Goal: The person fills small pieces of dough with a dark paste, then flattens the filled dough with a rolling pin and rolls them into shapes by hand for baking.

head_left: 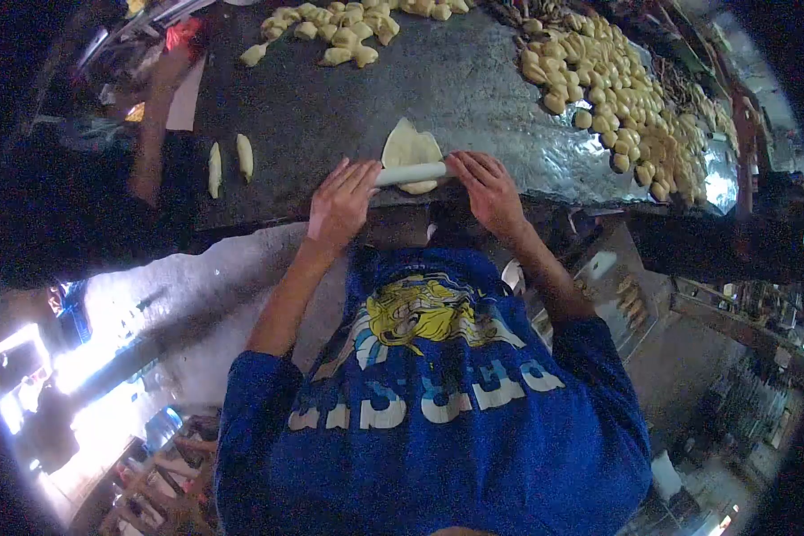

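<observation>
A white rolling pin [411,174] lies across a flattened piece of dough [408,143] near the front edge of the dark table. My left hand [342,196] is closed over the pin's left end. Over its right end my right hand [489,189] is closed as well. The dough spreads out beyond the pin, and a small part of it shows on the near side. Both pin ends are hidden under my fingers.
Two rolled dough strips [245,158] lie to the left on the table [304,125]. Dough pieces [344,34] sit at the back, and many dough balls [598,89] cover the right side. Another person's arm [154,125] reaches in at the left.
</observation>
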The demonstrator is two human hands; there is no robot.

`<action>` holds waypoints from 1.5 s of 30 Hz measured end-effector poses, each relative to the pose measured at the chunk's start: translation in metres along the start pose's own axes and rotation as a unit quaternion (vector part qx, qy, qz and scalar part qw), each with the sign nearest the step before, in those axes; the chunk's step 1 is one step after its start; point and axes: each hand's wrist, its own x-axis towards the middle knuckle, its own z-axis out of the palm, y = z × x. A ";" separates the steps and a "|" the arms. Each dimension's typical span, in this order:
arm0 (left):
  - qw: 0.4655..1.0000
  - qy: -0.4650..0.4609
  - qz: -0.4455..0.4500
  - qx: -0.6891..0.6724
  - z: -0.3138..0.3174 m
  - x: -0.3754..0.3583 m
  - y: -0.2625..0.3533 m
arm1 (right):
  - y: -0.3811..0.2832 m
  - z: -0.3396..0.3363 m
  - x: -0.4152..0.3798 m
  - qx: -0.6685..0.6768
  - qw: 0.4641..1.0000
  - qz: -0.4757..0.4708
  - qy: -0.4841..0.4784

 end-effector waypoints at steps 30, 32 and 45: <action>0.971 0.034 -0.214 -0.102 0.024 0.027 0.021 | -0.015 0.010 0.032 0.115 0.986 0.122 -0.012; 0.959 0.049 -0.262 -0.096 0.029 0.031 0.025 | -0.025 0.015 0.039 0.109 0.978 0.177 0.021; 0.945 0.141 -0.271 0.115 0.068 0.141 -0.058 | 0.041 0.066 0.119 -0.190 0.924 0.323 0.073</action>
